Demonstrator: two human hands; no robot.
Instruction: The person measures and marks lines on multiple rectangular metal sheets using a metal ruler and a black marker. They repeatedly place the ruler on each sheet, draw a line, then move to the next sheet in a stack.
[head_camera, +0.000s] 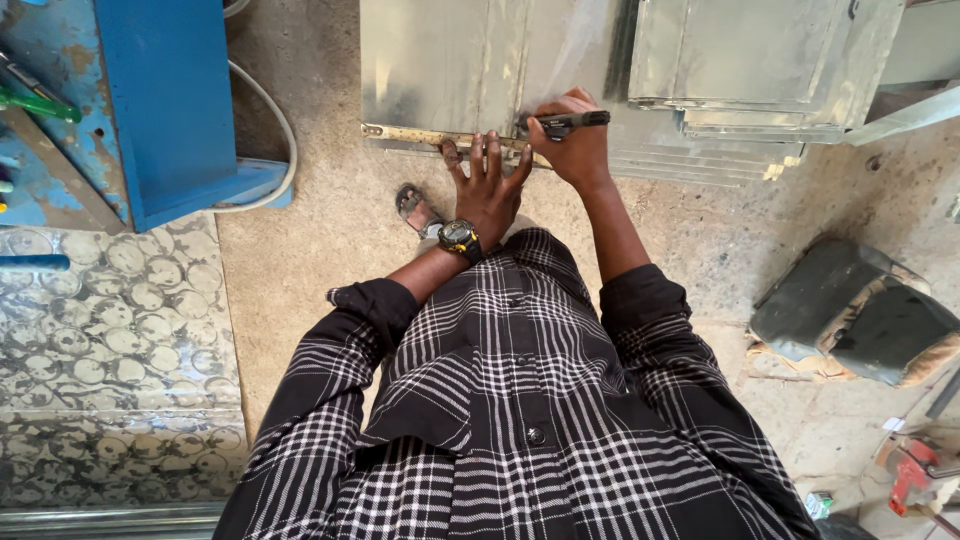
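Checked shirt (520, 420) nearest, both arms reaching away to sheet metal (450, 60) on the floor.

The left hand (488, 190), wearing a watch (459, 237), is lying open with fingers spread, pressing a ruler (420, 135) along the sheet's near edge, apparently to keep it from sliding. Just right of it, the right hand (575, 140) is gripping a black marker (570, 121), its tip at the ruler's edge. Farther right, folded metal pieces (750, 70) are stacked. No labels are showing on them.
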